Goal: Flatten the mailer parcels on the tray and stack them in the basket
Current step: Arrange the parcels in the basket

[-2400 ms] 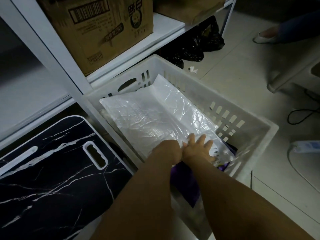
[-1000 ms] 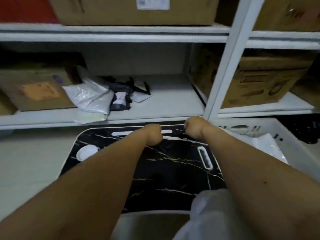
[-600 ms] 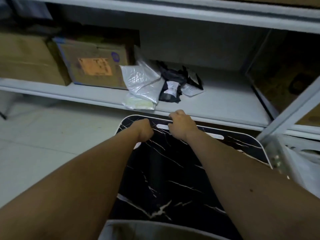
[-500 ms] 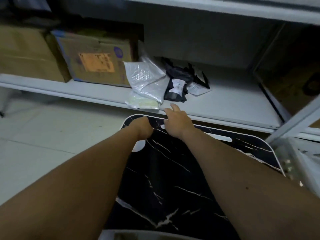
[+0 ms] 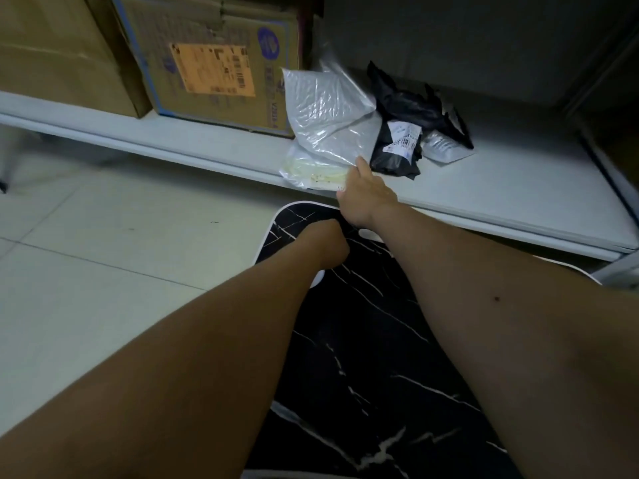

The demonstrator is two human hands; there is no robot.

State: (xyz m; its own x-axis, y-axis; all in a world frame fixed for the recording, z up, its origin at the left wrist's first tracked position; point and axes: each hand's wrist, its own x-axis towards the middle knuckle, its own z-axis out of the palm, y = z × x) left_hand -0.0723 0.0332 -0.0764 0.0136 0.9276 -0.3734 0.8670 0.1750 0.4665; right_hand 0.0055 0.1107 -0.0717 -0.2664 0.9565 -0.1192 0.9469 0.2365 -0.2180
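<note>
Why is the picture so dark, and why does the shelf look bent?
Head view: the light is dim, so the back of the white metal shelf fades into shadow; the crinkly grey plastic mailer by the right hand catches small shiny glints; the wide lens makes the shelf edge slant and the forearms look huge; the left hand over the black marble-patterned tray is slightly soft.

Mailers (image 5: 330, 126) on shelf (image 5: 501, 188), right of box (image 5: 211, 60); tray (image 5: 373, 340) on floor before shelf.

Black white-veined tray (image 5: 363, 340); grey mailer (image 5: 328, 122); black mailer (image 5: 401, 146).
</note>
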